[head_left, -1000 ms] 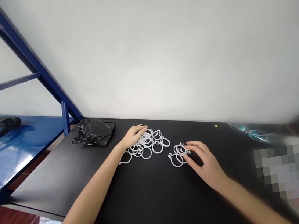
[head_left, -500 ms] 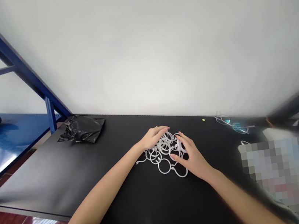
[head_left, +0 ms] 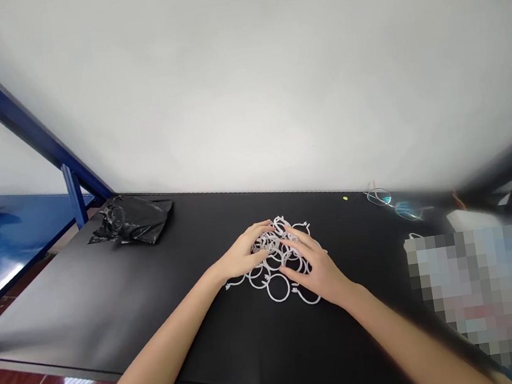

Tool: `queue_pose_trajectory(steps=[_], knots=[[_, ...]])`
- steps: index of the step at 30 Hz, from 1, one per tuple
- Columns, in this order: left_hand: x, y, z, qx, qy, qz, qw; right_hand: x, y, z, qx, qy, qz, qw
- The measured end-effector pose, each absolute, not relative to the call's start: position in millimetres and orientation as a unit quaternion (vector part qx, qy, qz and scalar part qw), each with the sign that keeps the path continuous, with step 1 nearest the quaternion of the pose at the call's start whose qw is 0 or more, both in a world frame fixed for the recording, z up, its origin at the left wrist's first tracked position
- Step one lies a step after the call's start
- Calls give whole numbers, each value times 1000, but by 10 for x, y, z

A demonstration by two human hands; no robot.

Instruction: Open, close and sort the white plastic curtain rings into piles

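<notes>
A loose pile of white plastic rings (head_left: 274, 260), several of them with small clasps at their ends, lies on the black tabletop (head_left: 220, 343). At the pile's left side, my left hand (head_left: 245, 251) curves around it, with thumb and fingers apart and some rings between them. My right hand (head_left: 314, 266) lies over the right side, its fingers spread and touching rings. A few rings stick out at the front and behind the fingers. Both palms face the pile, and some rings are hidden under the right hand.
A crumpled black plastic bag (head_left: 133, 219) lies at the back left. Eyeglasses (head_left: 394, 204) rest near the wall at the right, close to a small yellow-green piece (head_left: 345, 198). A blurred, pixelated package (head_left: 470, 295) is on the right. Blue metal framing (head_left: 17, 117) rises at left.
My left hand has shifted left and lower, its thumb now showing over the rings. My right hand has moved left, further over the pile. Some rings have spread toward the back.
</notes>
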State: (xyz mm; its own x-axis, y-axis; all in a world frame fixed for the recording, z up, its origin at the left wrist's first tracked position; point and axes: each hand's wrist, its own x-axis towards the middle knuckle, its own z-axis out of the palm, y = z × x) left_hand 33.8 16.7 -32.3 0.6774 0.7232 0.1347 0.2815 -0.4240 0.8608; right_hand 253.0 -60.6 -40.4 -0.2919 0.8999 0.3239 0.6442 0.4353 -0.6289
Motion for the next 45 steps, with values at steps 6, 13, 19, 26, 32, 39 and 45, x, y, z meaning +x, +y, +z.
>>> queue_pose_trajectory(steps=[6,13,19,26,32,39,45], knots=[[428,89,-305,801,317,314,399,2492,-588,-433,-482,-789,143,353],[441,75,-277,689,394,364,488,2511,-583,-385,-485,-749,170,417],[451,102,-237,612,397,404,552,2511,-592,-319,-480,-722,145,476],[410,116,-211,596,405,453,525,2479,-779,-208,-371,-848,168,340],[391,137,-228,584,397,490,511,2310,-928,-154,-318,-912,150,213],[409,65,-150,603,389,511,473,2341,-918,-51,-363,-796,341,343],[462,-282,15,762,309,419,385,2354,-957,-111,-430,-661,238,567]])
